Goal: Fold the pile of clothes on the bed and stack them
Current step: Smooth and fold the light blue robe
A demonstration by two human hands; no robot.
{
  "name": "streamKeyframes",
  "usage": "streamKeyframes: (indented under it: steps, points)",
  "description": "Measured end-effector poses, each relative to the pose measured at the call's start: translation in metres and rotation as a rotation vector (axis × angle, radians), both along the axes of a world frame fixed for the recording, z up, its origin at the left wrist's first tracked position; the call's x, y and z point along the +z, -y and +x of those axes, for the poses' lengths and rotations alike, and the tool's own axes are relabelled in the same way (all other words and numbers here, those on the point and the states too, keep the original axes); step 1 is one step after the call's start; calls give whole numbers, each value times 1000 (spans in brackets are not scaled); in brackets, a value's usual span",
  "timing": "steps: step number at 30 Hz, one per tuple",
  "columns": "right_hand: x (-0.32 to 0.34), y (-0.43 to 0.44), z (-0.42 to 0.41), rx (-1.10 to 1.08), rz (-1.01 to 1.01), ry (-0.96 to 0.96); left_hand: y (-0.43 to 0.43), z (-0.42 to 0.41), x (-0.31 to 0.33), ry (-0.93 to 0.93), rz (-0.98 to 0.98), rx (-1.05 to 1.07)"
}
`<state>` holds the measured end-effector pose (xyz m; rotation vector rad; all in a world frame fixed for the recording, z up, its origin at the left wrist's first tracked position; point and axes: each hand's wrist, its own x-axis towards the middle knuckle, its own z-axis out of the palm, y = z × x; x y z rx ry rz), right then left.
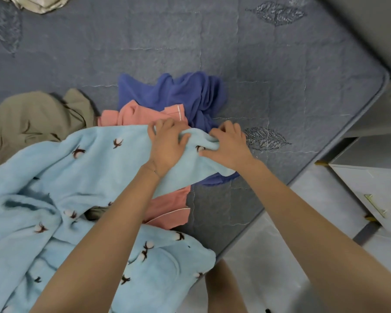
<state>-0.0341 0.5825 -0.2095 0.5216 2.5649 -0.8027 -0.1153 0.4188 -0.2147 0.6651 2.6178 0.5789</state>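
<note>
Underlying fleece (77,172): pink top (145,114), indigo garment (185,93).

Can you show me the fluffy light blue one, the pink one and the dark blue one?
light blue fleece (66,177): head view, on its spread-out middle.
pink garment (145,114): head view, upper part near the white piping.
dark blue garment (190,93): head view, bunched middle.

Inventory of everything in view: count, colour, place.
light blue garment: 1, cotton-flower print, front left, over the pile
pink garment: 1, maybe 2, white piping, centre, partly underneath
dark blue garment: 1, crumpled, centre
olive garment: 1, left
beige fabric: 1, top-left corner
bed cover: 1, grey-blue, quilted
white furniture: count unclear, right of bed
left hand: 1, grips light blue garment
right hand: 1, grips it alongside
</note>
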Motion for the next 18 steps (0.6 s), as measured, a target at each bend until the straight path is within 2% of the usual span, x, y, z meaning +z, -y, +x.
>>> streamKeyframes:
  steps: [4,7,10,12,14,16,18]
  points:
    - [12,6,-6,-61,-262,12,12,-5,18,13,260,86]
    - [24,18,-6,-144,-424,14,33,-12,21,-48,179,153]
    - [34,33,-8,-304,-628,7,55,-15,24,1,169,329]
    - [40,47,-12,-392,-760,-9,68,-13,29,-7,227,401]
    - [46,67,-16,-388,-786,-31,81,-8,40,13,384,460]
    - [53,91,-23,-389,-777,-54,93,-1,56,159,551,575]
    - [62,118,-30,-406,-802,-80,106,7,66,354,637,703]
